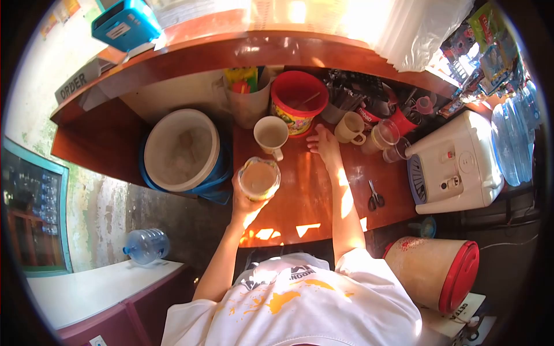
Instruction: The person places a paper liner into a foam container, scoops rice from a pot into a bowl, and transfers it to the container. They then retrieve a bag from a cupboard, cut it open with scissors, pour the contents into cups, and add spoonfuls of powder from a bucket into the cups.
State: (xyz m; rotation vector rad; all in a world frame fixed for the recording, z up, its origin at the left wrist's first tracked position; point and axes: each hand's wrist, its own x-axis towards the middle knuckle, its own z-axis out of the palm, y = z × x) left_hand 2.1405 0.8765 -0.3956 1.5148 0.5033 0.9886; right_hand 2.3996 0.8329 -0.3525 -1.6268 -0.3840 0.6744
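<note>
My left hand point(249, 202) is wrapped round a clear plastic cup point(259, 179) filled with a milky brown drink, held over the left part of the wooden counter point(306, 196). Just beyond it stands a cream mug point(271, 134), its handle turned toward me. My right hand point(325, 144) reaches over the counter with fingers apart and nothing in them. It lies between that mug and a second beige mug point(350, 128), in front of a red patterned bucket point(298, 101) with a thin stick or handle inside.
A white tub point(182, 150) of ice sits at the left. Scissors point(375, 196) lie on the right, near clear plastic pitchers point(384, 135) and a white water dispenser point(456, 164). A raised wooden shelf point(248, 49) curves across the back. A lidded drum point(430, 271) stands at lower right.
</note>
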